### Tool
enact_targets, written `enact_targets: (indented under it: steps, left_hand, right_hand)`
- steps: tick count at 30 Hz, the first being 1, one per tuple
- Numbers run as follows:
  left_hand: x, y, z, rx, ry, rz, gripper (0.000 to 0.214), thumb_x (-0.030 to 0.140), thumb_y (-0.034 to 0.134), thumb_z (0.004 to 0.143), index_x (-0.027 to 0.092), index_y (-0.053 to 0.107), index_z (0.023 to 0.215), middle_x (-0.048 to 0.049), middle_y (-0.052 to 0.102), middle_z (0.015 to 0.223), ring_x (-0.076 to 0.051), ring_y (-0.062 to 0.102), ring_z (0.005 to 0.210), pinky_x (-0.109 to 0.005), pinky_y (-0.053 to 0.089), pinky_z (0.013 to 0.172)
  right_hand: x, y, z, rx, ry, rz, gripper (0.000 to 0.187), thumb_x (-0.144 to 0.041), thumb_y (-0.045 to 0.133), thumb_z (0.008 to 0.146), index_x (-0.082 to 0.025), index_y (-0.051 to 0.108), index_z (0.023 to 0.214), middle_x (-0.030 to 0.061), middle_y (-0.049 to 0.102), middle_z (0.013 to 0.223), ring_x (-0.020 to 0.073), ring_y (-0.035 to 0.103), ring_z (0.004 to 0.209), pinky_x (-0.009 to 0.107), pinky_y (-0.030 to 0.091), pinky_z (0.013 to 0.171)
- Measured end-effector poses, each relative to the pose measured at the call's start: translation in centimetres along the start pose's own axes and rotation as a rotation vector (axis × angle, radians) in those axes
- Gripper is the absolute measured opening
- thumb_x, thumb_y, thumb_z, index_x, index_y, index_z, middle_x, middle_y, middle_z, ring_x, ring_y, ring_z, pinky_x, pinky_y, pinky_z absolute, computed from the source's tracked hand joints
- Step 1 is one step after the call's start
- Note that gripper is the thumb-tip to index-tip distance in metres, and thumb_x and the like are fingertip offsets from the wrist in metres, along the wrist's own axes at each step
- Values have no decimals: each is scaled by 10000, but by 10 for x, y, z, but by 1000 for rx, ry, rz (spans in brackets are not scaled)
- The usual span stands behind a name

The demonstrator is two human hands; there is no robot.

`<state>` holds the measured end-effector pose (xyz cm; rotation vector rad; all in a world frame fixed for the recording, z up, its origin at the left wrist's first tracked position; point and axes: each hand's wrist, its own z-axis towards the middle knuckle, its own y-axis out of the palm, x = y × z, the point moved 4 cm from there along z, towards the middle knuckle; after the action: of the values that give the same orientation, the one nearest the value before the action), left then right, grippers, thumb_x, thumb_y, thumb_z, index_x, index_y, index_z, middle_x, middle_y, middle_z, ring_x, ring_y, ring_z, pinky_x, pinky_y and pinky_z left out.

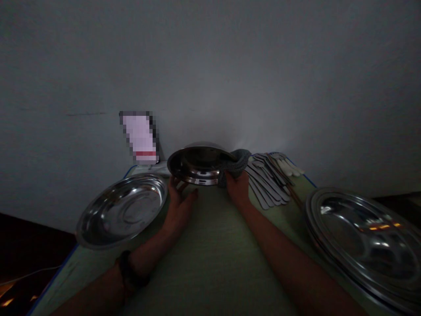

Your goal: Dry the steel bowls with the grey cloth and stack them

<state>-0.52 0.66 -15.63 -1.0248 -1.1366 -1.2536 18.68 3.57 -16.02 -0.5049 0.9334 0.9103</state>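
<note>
A shiny steel plate (pixel 197 166) is held tilted above the far middle of the green table (pixel 210 254). My left hand (pixel 179 202) grips its near left rim from below, fingers curled under it. My right hand (pixel 237 188) presses a grey cloth (pixel 237 163) against the plate's right edge, fingers closed on the cloth.
Another steel plate (pixel 123 210) lies at the left edge of the table. A stack of steel plates (pixel 365 239) sits at the right. Several spoons and chopsticks (pixel 271 177) lie fanned out behind my right hand. A blurred white object (pixel 140 137) leans on the wall.
</note>
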Motion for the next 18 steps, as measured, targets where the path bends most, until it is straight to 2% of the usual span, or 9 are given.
enact_targets:
  steps: [3, 5, 9, 13, 18]
  left_hand:
    - [3, 0, -1, -14, 3, -19, 964, 183, 678, 753, 432, 75, 1462, -77, 293, 1525, -286, 413, 1346, -483, 428, 1034]
    - [4, 1, 0, -46, 21, -20, 974, 175, 686, 747, 440, 86, 1466, -75, 302, 1530, -293, 411, 1349, -489, 433, 1027]
    - [4, 2, 1, -73, 28, -75, 974, 156, 684, 729, 406, 104, 1471, -93, 308, 1536, -302, 397, 1364, -499, 428, 1031]
    - [1, 3, 1, -65, -61, -138, 984, 122, 668, 712, 373, 90, 1467, -108, 290, 1551, -295, 408, 1364, -484, 401, 1063]
    - [-2, 4, 0, -78, -126, -188, 921, 130, 639, 743, 305, 98, 1467, -142, 361, 1529, -262, 412, 1369, -464, 335, 1115]
  right_hand:
    - [-1, 0, 0, 7, -6, -1, 203, -370, 572, 744, -194, 670, 717, 70, 731, 746, 236, 646, 725, 357, 486, 702]
    - [0, -1, 1, 16, -4, -5, 203, -380, 574, 741, -201, 668, 722, 67, 733, 751, 236, 646, 734, 356, 487, 706]
    - [2, -3, 3, 23, 9, -13, 194, -379, 582, 735, -206, 666, 716, 65, 731, 760, 237, 645, 754, 354, 483, 713]
    - [3, -3, 3, 7, 31, -10, 199, -391, 603, 721, -204, 670, 726, 59, 728, 753, 239, 641, 758, 358, 482, 727]
    - [6, -3, 4, -2, 65, -1, 236, -418, 623, 706, -188, 670, 724, 69, 726, 752, 250, 641, 760, 367, 484, 720]
